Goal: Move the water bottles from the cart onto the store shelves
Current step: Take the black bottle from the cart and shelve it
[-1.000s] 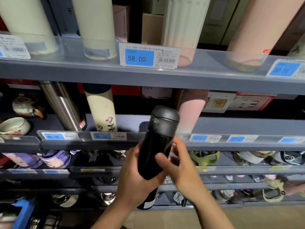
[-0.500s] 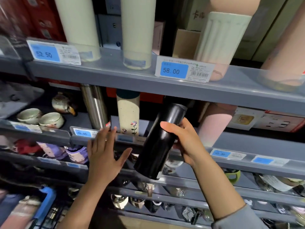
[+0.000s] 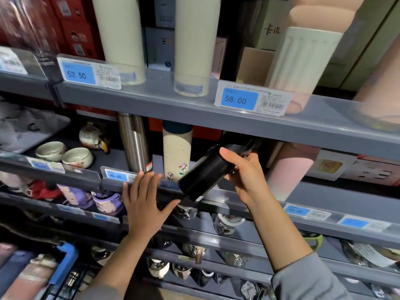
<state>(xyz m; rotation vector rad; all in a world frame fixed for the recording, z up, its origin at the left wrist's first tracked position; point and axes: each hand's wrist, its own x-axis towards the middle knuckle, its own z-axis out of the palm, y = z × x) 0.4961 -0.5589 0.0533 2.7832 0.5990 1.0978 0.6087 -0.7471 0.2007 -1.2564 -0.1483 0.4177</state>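
Right hand [image 3: 244, 174] wrapped round tilted black bottle [image 3: 207, 172], cap end under upper shelf [image 3: 194, 109]. Left hand [image 3: 145, 202] flat, fingers spread, just left of bottle base.

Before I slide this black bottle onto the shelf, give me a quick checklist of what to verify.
1. Grip: right hand wraps the black bottle: ok.
2. Bottle upright: tilted, top under the upper shelf: not ok.
3. Gap between the cream floral bottle and the pink bottle: ok.
4. Left hand open, off the bottle, by the shelf edge: ok.
5. Headroom for standing it: cannot tell.
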